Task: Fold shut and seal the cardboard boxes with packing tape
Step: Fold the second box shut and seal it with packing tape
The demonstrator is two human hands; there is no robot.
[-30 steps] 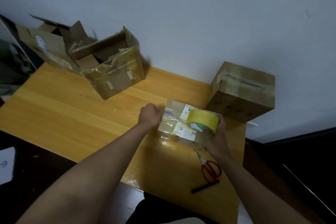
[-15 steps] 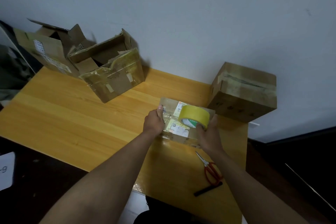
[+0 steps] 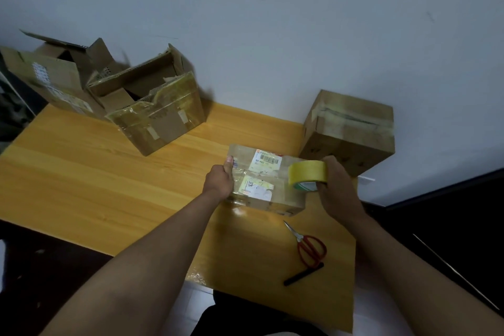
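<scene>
On the table (image 3: 81,185), places given from the small box:
Small box (image 3: 261,180): flaps closed, labels and clear tape on top, lying near the front edge.
Left hand (image 3: 219,181): fingers curled round the small box's left end, thumb pressed on top.
Right hand (image 3: 336,191): fingers clamped on the tape roll (image 3: 308,173), held over the box's right end.
Scissors (image 3: 309,247): just in front, red handles, beside a black pen (image 3: 302,277).
Sealed box (image 3: 351,131): behind and right, against the wall.
Open boxes (image 3: 152,106): well apart, behind and left, flaps up.
</scene>
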